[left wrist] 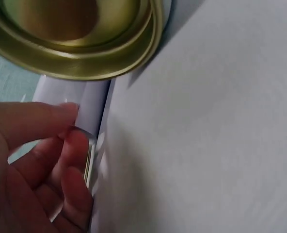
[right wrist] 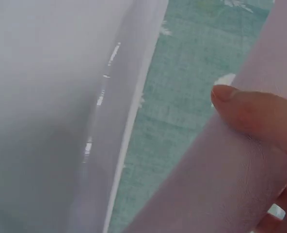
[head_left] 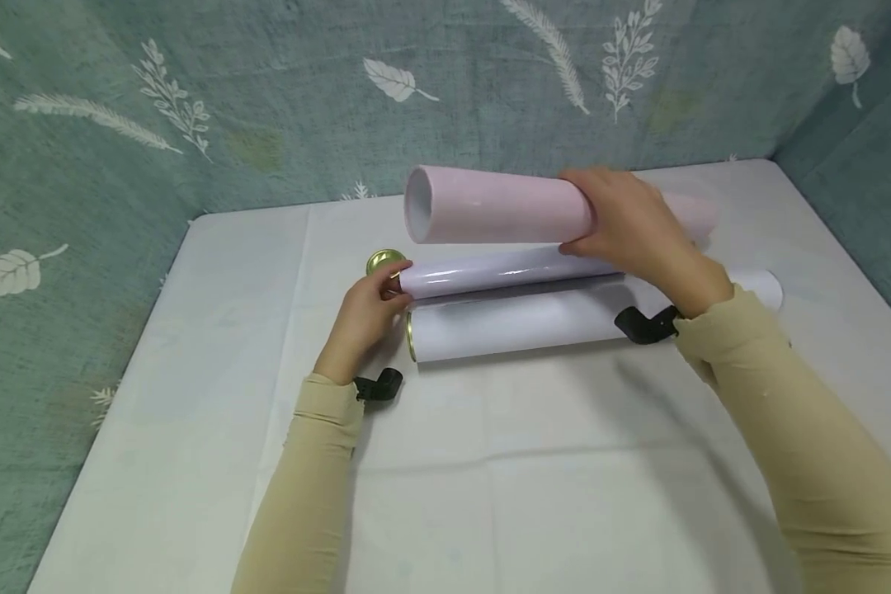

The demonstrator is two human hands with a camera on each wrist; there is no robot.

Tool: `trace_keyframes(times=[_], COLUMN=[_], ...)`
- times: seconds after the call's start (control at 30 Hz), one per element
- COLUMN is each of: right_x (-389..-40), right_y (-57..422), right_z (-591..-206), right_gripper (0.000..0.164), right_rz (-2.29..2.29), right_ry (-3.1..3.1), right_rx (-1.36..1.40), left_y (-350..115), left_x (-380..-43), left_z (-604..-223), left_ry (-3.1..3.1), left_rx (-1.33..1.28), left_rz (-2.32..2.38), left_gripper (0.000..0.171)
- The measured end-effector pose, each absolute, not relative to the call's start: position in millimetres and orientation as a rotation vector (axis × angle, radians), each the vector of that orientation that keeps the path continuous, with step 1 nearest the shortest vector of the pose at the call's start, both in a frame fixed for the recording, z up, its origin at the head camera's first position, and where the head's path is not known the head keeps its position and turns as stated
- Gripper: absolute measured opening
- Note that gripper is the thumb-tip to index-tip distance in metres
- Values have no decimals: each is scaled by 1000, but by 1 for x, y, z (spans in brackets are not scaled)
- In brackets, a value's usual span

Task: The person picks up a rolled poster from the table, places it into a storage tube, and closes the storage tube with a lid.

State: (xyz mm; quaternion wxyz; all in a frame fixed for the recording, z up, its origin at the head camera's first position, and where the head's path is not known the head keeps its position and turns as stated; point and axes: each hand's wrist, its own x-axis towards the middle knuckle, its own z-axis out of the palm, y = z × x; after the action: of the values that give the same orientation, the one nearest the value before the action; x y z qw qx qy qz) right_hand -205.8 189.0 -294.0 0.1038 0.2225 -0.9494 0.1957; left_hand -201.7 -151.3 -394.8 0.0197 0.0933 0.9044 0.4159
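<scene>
My right hand grips a pale pink roll around its middle and holds it above the table, its hollow end facing left. Below it lies a glossy lavender roll, whose left end my left hand pinches between thumb and fingers. In front of that roll, alongside it, a white tube with a gold metal end lies on the table. A round gold lid shows just behind the left fingers. In the right wrist view, the thumb presses along the pink roll.
A white cloth covers the table. Green fabric with white leaf prints hangs behind the table and at both sides. Black wrist mounts stick out from both sleeves close to the white tube.
</scene>
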Motion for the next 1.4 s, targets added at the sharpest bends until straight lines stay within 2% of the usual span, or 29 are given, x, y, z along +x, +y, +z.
trace_keyframes(times=[0.37, 0.53, 0.73, 1.03, 1.17, 1.27, 1.4], right_x=[-184, -187, -192, -193, -192, -191, -191], right_y=[193, 187, 184, 186, 190, 193, 195], right_z=[-335, -347, -356, -360, -360, -363, -367], right_gripper=[74, 74, 73, 72, 72, 70, 70], right_rz=[683, 665, 632, 587, 574, 562, 557], right_ry=[-2481, -2457, -2457, -2442, -2447, -2442, -2420], right_rx=[480, 463, 455, 460, 433, 418, 416], left_y=[-161, -165, -166, -166, -172, -178, -182], left_x=[-201, -199, -200, -201, -200, -196, -190], left_z=[-393, -396, -400, -395, -387, -384, -381], left_ry=[2893, 2755, 2685, 2859, 2753, 2572, 2216], left_rx=[166, 145, 271, 308, 219, 128, 105], left_rz=[1419, 1406, 1314, 1116, 1274, 1557, 2056], left_gripper=[32, 39, 56, 48, 54, 59, 54])
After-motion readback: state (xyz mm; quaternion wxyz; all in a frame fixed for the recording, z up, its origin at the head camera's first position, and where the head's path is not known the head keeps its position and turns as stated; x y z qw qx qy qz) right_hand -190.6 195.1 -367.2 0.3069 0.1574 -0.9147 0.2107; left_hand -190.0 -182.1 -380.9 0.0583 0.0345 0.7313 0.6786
